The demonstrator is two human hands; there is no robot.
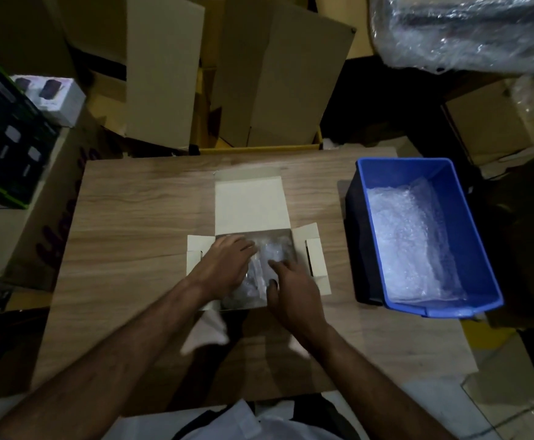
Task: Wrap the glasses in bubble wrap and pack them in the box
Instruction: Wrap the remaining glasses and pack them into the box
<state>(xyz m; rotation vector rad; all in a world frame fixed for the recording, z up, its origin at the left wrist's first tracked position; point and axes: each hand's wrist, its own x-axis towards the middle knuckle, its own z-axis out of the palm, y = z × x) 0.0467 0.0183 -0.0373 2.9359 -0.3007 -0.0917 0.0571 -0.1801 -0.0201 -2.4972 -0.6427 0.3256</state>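
I see a small white cardboard box (249, 204) lying open in the middle of the light wooden table (138, 217), its lid flap folded away from me and its 2 side flaps spread out flat. Inside it sit clear bubble-wrapped bundles (275, 252), which I take to be the wrapped glasses, though the glass itself is too blurred for me to make out. My left hand (227, 265) lies over the left part of the box with fingers stretched fairly straight onto the wrap, pressing rather than gripping. My right hand (291, 290) rests at the near right corner, fingers spread and relaxed on the bundles, holding nothing that I can see. To the right on the table stands a blue plastic bin (469, 223) with loose sheets of bubble wrap (408, 239) inside. Brown cardboard cartons (278, 74) are stacked behind the table
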